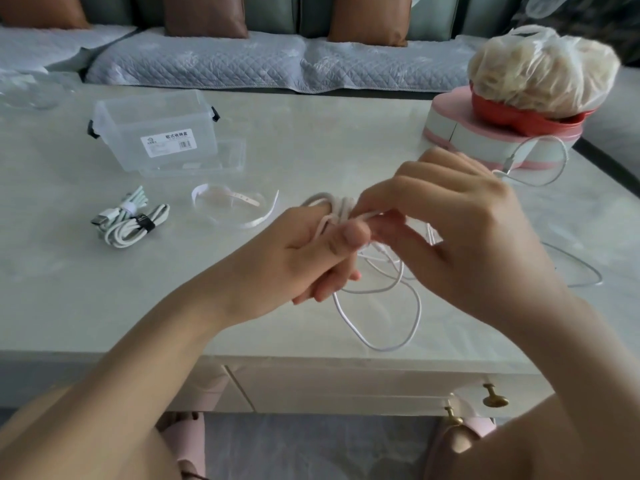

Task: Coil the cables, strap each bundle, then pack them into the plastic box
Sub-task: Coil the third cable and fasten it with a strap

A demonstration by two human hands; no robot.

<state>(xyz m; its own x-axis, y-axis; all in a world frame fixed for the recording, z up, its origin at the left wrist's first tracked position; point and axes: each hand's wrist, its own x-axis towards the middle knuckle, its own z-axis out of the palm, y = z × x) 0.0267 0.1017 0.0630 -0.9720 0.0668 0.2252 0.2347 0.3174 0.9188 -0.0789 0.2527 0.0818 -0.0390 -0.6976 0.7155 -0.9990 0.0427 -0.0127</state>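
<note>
Pale table (329, 140) holds the work: left hand (304, 251) clenches the white cable (381, 306) coil around its fingers, right hand (450, 223) pinches the strand beside them. Better keep each turn even and tight; loose loops hang below the fingers.

White cable (381, 299) half-coiled in my hands, 2 strapped bundles (130, 220) + empty clear box (156, 133) toward table's far-left corner.
</note>
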